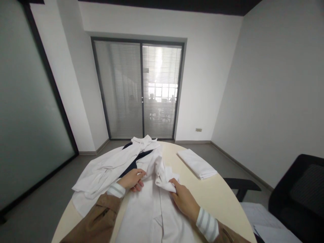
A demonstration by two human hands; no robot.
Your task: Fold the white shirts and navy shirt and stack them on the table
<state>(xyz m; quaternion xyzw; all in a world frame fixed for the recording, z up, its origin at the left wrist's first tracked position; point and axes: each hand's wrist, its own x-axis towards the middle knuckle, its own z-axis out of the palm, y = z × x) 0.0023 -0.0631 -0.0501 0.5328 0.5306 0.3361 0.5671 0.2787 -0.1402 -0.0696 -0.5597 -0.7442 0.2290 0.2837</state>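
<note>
A white shirt (144, 216) lies spread on the round table, running from its middle toward me. My right hand (184, 199) pinches a bunched, folded edge of it, raised slightly off the table, between thumb and fingers. To the left, my left hand (133, 179) is curled with its fingertips closed on the shirt's fabric. Beyond and left of that hand, more white clothing (106, 168) is heaped loosely, with dark navy fabric (134, 164) showing between its layers. Whether the heap and the shirt are separate garments is hard to tell.
A neatly folded white cloth (196, 163) lies on the right part of the cream round table (217, 202). A black office chair (298, 192) stands at the right, with white papers or cloth (265, 219) on its seat. Glass doors with blinds (141, 91) are beyond the table.
</note>
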